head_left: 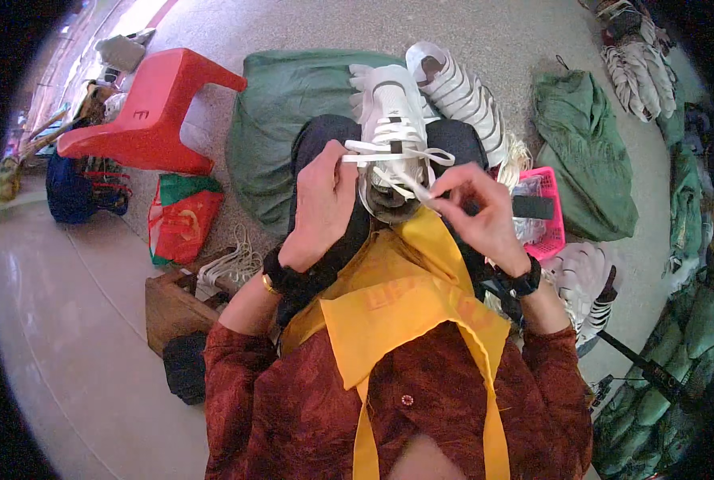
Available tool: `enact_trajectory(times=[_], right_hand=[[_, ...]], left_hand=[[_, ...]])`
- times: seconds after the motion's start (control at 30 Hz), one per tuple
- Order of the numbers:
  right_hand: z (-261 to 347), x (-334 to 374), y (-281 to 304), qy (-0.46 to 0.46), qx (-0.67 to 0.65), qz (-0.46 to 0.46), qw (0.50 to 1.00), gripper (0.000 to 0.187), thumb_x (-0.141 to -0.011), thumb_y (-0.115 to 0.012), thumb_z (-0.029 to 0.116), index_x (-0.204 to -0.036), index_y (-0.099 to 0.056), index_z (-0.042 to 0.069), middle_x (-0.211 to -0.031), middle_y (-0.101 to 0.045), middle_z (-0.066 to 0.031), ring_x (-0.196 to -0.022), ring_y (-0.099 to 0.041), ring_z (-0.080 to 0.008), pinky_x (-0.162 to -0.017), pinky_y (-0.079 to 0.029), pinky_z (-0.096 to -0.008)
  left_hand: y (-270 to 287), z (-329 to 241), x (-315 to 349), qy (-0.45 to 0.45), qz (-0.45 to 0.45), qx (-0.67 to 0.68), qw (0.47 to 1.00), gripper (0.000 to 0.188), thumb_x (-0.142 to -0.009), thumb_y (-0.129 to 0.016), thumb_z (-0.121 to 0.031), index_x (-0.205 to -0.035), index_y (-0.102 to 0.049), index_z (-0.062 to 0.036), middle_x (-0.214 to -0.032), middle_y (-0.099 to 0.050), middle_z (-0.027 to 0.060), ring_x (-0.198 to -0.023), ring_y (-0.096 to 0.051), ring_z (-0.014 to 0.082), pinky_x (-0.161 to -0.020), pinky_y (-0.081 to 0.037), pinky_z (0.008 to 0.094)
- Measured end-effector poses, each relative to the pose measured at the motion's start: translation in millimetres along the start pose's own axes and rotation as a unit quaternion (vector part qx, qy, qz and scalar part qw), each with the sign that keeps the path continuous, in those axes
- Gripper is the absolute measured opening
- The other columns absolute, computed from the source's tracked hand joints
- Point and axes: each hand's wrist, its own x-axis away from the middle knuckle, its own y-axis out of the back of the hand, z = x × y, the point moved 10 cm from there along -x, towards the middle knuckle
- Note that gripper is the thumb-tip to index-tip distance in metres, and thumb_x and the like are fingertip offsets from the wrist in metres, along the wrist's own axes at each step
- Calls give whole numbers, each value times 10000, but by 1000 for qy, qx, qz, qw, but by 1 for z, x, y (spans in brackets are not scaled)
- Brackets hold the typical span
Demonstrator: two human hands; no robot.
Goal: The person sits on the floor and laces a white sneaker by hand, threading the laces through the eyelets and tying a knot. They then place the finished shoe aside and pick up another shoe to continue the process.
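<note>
A white sneaker (395, 98) rests between my knees, its toe pointing away and its dark-lined opening toward me. White shoelace (395, 150) crosses its tongue and stands out in loops on both sides. On the shoe's left, my left hand (322, 202) has its fingers closed at the lace's left loop. My right hand (479, 210) pinches a lace end between thumb and fingers, just right of the shoe opening. The lace is pulled taut toward that hand. Part of the left fingers' grip is hidden by the hand itself.
Nested white shoe uppers (463, 98) lie beyond my right knee on a green cloth sack (273, 104). A pink basket (551, 210) stands to the right. At left are a red plastic stool (145, 108), a red-green bag (182, 220) and a wooden box (165, 308) with white laces.
</note>
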Motion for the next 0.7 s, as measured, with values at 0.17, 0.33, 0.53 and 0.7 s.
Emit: enact_trajectory(times=[0.17, 0.33, 0.53, 0.7], right_hand=[[1, 3, -10, -24, 68, -1, 997, 188, -846, -771, 50, -1000, -663, 42, -897, -679, -42, -635, -608, -111, -572, -493, -268], [-2, -2, 0, -42, 119, -40, 991, 228, -851, -766, 76, -1031, -631, 37, -932, -657, -89, -637, -629, -162, -573, -508, -285], [-16, -3, -4, -13, 141, -69, 988, 241, -851, -763, 96, -1042, -629, 34, -955, -633, -110, -688, -658, -205, -584, -526, -323], [5, -7, -6, -4, 152, -21, 988, 189, -868, -735, 77, -1018, -627, 36, -995, -641, -121, -721, -665, -233, -591, -532, -346]], left_hand=[[9, -16, 5, -18, -22, 0, 1000, 106, -972, -581, -70, -896, -530, -15, -698, -543, 46, -629, -500, 105, -585, -430, 285], [21, -13, 12, -24, -39, 16, 999, 120, -931, -643, -28, -879, -535, -26, -674, -512, 32, -615, -479, 73, -567, -415, 263], [10, -17, 20, -23, -1, -7, 1000, 187, -890, -708, -49, -840, -528, -37, -635, -507, 21, -569, -480, 82, -538, -414, 267], [9, -23, 18, -27, 0, -5, 1000, 219, -863, -737, -51, -816, -524, -36, -635, -513, 37, -563, -486, 103, -528, -418, 286]])
